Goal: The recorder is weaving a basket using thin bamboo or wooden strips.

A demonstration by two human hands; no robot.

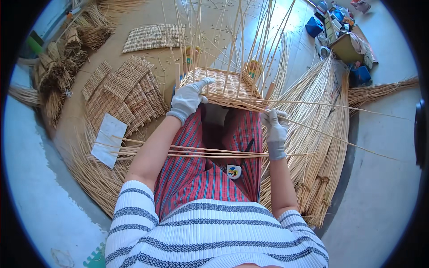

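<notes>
A shallow rectangular basket (225, 84) of pale cane is held over my lap, its tall upright stakes (257, 40) fanning away from me. My left hand (190, 99), in a white-grey glove, closes on its near left corner with the thumb along the top edge. At the near right corner my right hand (275, 131), gloved too, has its fingers closed around a long cane strand (321, 130) that runs out to the right. The right fingertips are partly hidden under the rim. Several loose canes (214, 153) lie across my thighs, over a red checked cloth (201, 178).
Flat woven panels (127, 87) are stacked at left, with another mat (154, 37) beyond. A white sheet (106, 139) rests on reeds. Long cane bundles (313, 147) spread at right. A tape measure (233, 172) lies on my lap. A cluttered low table (346, 47) stands far right.
</notes>
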